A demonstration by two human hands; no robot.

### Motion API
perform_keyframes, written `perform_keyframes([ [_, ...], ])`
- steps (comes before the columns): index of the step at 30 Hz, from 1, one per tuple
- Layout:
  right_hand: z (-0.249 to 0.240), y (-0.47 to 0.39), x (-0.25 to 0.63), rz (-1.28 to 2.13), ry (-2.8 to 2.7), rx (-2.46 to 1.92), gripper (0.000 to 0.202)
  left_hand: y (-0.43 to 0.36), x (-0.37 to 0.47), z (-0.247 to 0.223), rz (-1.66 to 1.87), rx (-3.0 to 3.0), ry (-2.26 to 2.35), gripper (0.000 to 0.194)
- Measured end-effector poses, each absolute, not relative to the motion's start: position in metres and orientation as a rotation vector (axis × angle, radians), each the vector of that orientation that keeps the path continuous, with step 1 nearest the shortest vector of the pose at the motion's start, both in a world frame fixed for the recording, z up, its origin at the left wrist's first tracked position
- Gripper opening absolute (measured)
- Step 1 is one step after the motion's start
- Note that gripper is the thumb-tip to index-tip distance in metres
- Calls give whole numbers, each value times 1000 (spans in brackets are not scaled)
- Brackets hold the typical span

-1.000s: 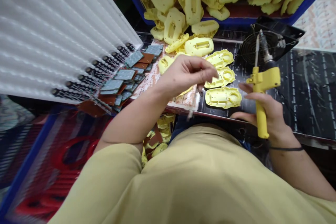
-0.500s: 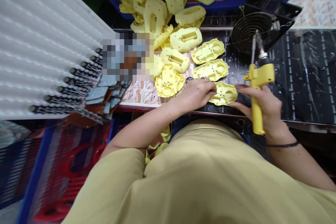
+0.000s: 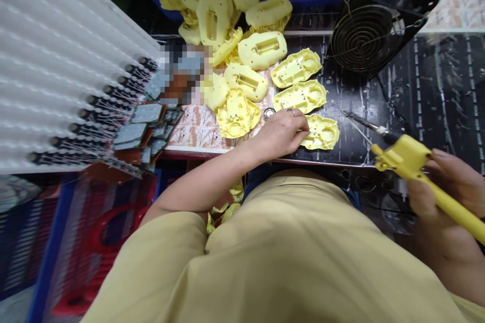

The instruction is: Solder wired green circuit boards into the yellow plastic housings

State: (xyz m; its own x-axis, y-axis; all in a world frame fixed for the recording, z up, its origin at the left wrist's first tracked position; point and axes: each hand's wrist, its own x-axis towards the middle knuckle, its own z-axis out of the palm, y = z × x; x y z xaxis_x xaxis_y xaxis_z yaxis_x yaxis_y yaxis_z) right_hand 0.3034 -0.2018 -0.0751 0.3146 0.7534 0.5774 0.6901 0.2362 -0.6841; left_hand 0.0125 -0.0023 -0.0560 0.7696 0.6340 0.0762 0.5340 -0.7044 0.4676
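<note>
Shell [image 3: 322, 132], yellow plastic, lies open side up at the near edge of the black bench [image 3: 447, 111], nearest in a column with two similar shells [image 3: 299, 97] beyond it; left hand [image 3: 288, 132] is over its left end, fingers bunched, fingertips at the shell; cannot tell if they pinch a small piece or just press down; right hand [image 3: 443, 197] grips the yellow handle of a soldering gun [image 3: 407, 156], well apart from the shell, tip pointing left toward the column, fingers blurred; shell looks light, stiff and thin-walled, likely to slide on the smooth-looking bench if nudged; rim and inner posts probably chip or melt under heat, so best held by the outer rim or pressed flat at one end, away from the tip; gun looks heavier toward its body, rigid, probably fairly secure in the hand; handle is the place to hold, metal tip [image 3: 359, 120] and thin tube beside it likely hot, keep fingers off; fan [image 3: 364, 40] stands behind, apart from both hands.
</note>
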Motion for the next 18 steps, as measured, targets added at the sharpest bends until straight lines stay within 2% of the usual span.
perform_keyframes([
  [3, -76, -195, 291, 69, -1507, -1338, 61, -3, 12, -54, 318, 2524, 886, 16],
  [6, -73, -190, 283, 137, -1554, -1295, 45, -2, 12, -53, 320, 2521, 912, 18],
  [10, -73, -182, 281, 132, -1627, -1163, 39, 0, 14, -52, 308, 2570, 939, 20],
  [15, -75, -176, 286, 2, -1706, -1330, 48, -1, 17, -51, 274, 2609, 951, 24],
  [18, -75, -170, 288, -25, -1707, -1224, 32, -2, 19, -50, 255, 2633, 963, 25],
])
